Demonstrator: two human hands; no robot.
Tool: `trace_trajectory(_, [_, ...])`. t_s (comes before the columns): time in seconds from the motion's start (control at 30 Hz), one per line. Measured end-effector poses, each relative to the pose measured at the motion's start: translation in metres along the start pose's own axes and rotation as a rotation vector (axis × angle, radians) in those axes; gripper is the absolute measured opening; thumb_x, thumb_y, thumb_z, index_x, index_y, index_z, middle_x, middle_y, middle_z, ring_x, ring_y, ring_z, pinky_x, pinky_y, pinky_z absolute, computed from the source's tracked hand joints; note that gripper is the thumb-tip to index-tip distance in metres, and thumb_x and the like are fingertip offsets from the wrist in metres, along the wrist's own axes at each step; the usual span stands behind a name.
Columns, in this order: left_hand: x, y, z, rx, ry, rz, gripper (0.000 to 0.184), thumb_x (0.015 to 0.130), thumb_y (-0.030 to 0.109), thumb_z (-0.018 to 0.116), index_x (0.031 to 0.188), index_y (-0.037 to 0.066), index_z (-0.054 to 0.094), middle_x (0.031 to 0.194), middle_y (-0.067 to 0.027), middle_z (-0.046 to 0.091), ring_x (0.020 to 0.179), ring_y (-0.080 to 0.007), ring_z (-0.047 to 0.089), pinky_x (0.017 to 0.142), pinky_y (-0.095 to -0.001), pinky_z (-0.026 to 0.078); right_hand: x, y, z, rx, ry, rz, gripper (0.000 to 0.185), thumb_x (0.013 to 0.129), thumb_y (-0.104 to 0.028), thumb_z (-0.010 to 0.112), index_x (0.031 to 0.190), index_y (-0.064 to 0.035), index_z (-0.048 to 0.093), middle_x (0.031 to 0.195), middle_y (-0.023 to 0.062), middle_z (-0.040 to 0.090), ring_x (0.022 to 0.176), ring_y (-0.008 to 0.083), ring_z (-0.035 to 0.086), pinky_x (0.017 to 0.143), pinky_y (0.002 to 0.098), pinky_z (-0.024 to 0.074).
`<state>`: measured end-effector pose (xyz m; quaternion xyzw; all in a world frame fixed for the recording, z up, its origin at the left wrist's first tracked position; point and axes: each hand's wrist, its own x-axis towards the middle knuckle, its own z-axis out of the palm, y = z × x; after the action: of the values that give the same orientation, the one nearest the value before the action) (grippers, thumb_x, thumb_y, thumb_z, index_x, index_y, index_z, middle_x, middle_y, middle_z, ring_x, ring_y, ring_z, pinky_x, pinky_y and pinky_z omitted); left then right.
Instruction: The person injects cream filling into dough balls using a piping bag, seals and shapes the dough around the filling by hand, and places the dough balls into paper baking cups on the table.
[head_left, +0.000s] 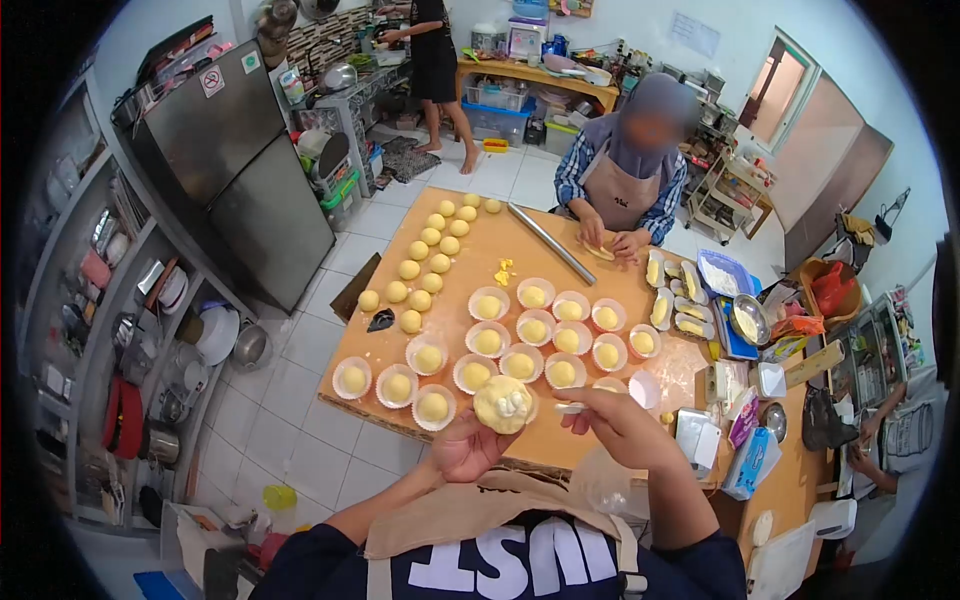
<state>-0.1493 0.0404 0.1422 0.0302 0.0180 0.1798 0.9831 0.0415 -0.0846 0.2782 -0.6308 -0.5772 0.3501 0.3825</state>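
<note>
My left hand holds up a flattened round of dough with a dollop of white filling on its middle. Just to the right, my right hand is closed around a small pale utensil; only its tip shows, so its kind is unclear. Beyond both hands, several dough balls in white paper cups stand in rows on the wooden table. Plain dough balls lie without cups at the table's far left.
Across the table a person in an apron works dough by hand, near a metal rolling pin. Filled oblong cups, a blue tray of flour and a metal bowl crowd the right side. A white kitchen scale stands near my right arm.
</note>
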Motion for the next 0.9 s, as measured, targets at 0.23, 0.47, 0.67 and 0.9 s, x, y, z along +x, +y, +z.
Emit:
trace_trajectory(0.23, [-0.029, 0.040, -0.001, 0.089, 0.029, -0.116, 0.054, 0.090, 0.016, 0.057, 0.137, 0.015, 0.032, 0.139, -0.0082, 0.039, 0.125, -0.0249, 0.044, 0.106, -0.0406, 0.039, 0.009, -0.003, 0.061, -0.159, 0.332, -0.037, 0.024, 0.084, 0.005, 0.045, 0.099, -0.0022, 0.064, 0.070, 0.0099, 0.060, 0.059, 0.0184, 0.053, 0.057, 0.0300, 0.0437])
trace_trajectory(0.47, [-0.043, 0.050, -0.008, 0.081, 0.005, -0.210, 0.054, 0.089, 0.016, 0.058, 0.136, 0.014, 0.032, 0.136, -0.0075, 0.042, 0.123, -0.0239, 0.046, 0.104, -0.0431, 0.041, 0.003, -0.026, 0.094, -0.344, 0.378, 0.001, 0.012, 0.087, -0.012, 0.056, 0.085, -0.0011, 0.058, 0.068, 0.0169, 0.055, 0.062, 0.0338, 0.055, 0.055, 0.0384, 0.0415])
trace_trajectory(0.67, [-0.051, 0.055, -0.012, 0.097, 0.020, -0.235, 0.054, 0.089, 0.016, 0.059, 0.136, 0.013, 0.032, 0.135, -0.0087, 0.042, 0.122, -0.0250, 0.047, 0.103, -0.0427, 0.042, 0.008, -0.042, 0.116, -0.549, 0.254, 0.013, 0.018, 0.088, -0.021, 0.056, 0.092, -0.0034, 0.051, 0.073, 0.0185, 0.057, 0.066, 0.0388, 0.056, 0.057, 0.0468, 0.0420])
trace_trajectory(0.9, [-0.061, 0.050, -0.011, 0.009, -0.047, -0.221, 0.056, 0.089, 0.016, 0.058, 0.137, 0.009, 0.030, 0.136, -0.0117, 0.041, 0.122, -0.0259, 0.047, 0.104, -0.0422, 0.041, 0.013, -0.046, 0.124, -0.640, 0.190, 0.015, 0.018, 0.088, -0.021, 0.056, 0.082, -0.0044, 0.052, 0.065, 0.0159, 0.056, 0.058, 0.0370, 0.056, 0.052, 0.0452, 0.0422])
